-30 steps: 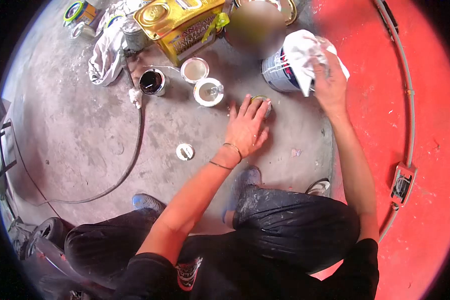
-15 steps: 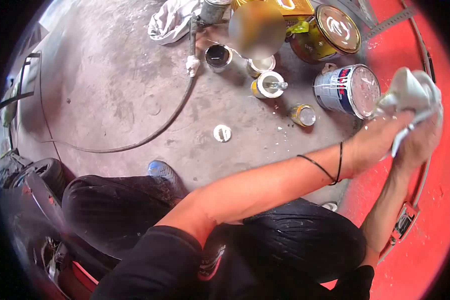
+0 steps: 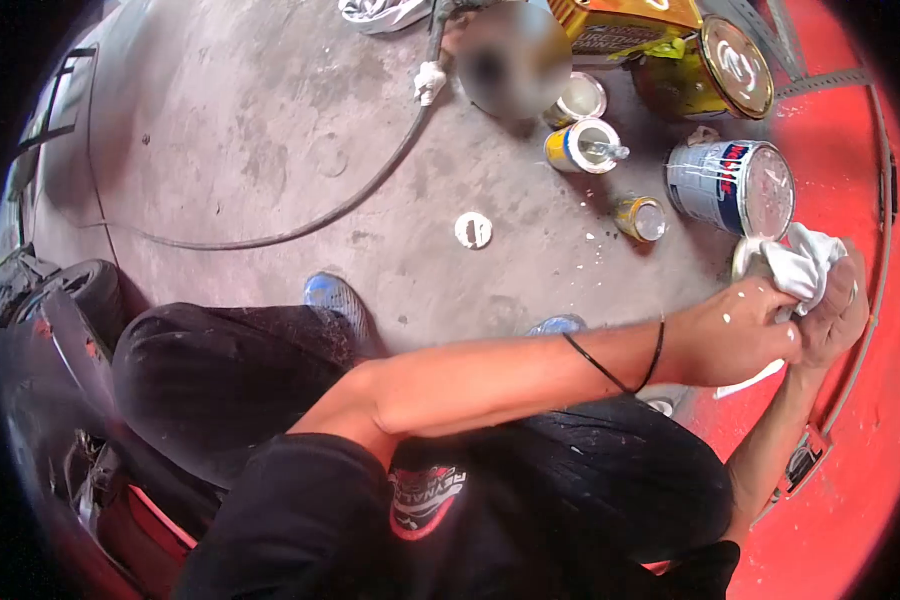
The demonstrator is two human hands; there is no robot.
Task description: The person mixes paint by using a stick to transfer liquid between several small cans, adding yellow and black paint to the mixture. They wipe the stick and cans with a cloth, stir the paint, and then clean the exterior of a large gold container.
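Note:
My left hand point(image 3: 735, 330), with white spots on its back, is closed on a crumpled white cloth point(image 3: 805, 268). The cloth is pressed into my right hand point(image 3: 832, 318), whose palm side shows and whose fingers are partly covered by it. The two hands touch at the right, in front of the red surface point(image 3: 825, 160). A pale round rim point(image 3: 744, 258) shows just left of the cloth. Above it lies a tipped white and blue paint can point(image 3: 715, 185). A small can point(image 3: 641, 219) is to the left.
On the concrete floor point(image 3: 270, 180) are a yellow-labelled can point(image 3: 562, 149), a whitish open can point(image 3: 582, 98), a large gold can point(image 3: 735, 68), a yellow box point(image 3: 620, 22), a white lid point(image 3: 473, 230) and a black hose point(image 3: 370, 182). A blurred patch hides part of the top.
Both hands have come lower and slightly left with the cloth, and my right palm shows more. The cans and lid sit higher and further right in the view.

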